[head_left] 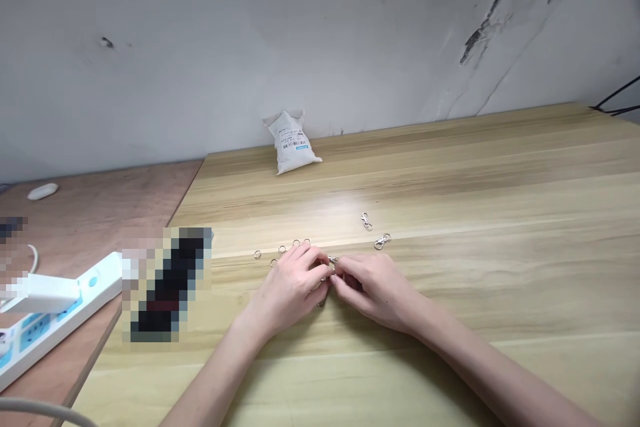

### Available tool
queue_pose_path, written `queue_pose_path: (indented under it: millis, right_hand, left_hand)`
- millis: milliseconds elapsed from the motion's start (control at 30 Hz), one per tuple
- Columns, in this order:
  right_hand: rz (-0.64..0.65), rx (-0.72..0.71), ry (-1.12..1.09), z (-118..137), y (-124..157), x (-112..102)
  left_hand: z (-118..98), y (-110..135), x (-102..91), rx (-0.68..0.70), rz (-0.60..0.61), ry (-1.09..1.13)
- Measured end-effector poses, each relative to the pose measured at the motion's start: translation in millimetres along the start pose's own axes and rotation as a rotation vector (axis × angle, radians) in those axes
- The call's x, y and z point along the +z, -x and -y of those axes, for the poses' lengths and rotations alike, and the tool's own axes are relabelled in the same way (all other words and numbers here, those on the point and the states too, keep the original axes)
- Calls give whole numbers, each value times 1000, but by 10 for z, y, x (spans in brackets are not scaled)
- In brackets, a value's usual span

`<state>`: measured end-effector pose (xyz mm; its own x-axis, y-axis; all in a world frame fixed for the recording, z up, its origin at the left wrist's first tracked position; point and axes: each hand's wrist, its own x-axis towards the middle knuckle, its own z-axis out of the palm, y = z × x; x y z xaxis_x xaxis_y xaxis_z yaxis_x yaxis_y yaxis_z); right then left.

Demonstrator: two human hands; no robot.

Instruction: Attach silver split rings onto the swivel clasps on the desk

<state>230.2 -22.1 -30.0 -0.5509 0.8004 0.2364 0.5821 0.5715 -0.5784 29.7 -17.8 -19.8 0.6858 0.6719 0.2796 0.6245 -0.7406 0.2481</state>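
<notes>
Both hands meet over the wooden table, fingertips pinched together. My left hand (296,279) is closed, and my right hand (374,283) is closed facing it. Between their fingertips a small silver lobster clasp (333,259) shows in part; the fingers cover most of it. Whether a ring is on it, I cannot tell. Beside and behind my left hand lie several loose metal rings (257,254). Another bit of metal (321,302) peeks out under the left fingers. Beyond my right hand lie two lobster clasps, one farther off (367,221) and one nearer (383,241), each with a ring joined to it.
A white plastic packet (294,147) leans near the wall (200,53). At left, a white power strip (60,320) with a plugged-in adapter lies on a reddish-brown board (125,200), near a white oval case (43,191). A blurred-out dark object (170,287) lies on the table's left side.
</notes>
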Motion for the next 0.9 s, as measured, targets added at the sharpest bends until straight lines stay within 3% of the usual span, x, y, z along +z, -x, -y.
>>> queue_pose_path:
  millis: [900]
  right_hand:
    - [-8,-32,-15,-35,-9,6]
  left_hand:
    - [-31,-25,-7,-31,-39,-39]
